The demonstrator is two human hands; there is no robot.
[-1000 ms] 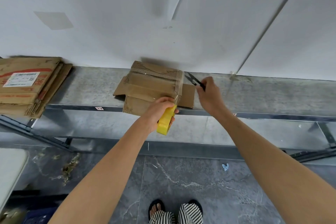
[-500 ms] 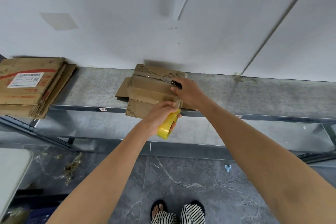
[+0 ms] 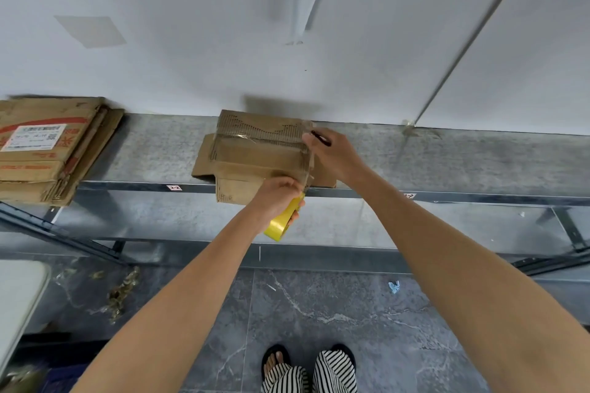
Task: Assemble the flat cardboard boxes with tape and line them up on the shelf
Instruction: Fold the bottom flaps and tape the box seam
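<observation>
At the front edge of the shelf [image 3: 447, 159], about midway along it, sits the cardboard box [image 3: 255, 156] I am working on. It is partly folded up, its near flap hanging a little over the edge and its torn, corrugated side facing the white wall [image 3: 191, 41] behind. My left hand [image 3: 277, 198] is just below the shelf's front edge, fingers curled round the yellow tape roll [image 3: 282, 222], which tilts down and away from the box. A strip of clear tape [image 3: 308, 169] runs from the roll up over the right end of the box; more clear tape glints across its top near the back.

My right hand [image 3: 335, 156] is at the box's right end, touching the cardboard where the strip climbs over it. It is closed round a pair of black snips [image 3: 321, 138], of which only a dark end shows past my knuckles; I cannot tell whether the blades meet the tape.

At the left end of the shelf, well apart from the box, lies a stack of flat boxes [image 3: 48, 169], the top one bearing a white label [image 3: 33, 136] and red print. Below me are my sandalled feet [image 3: 276, 357] on the grey marbled floor [image 3: 351, 329].
</observation>
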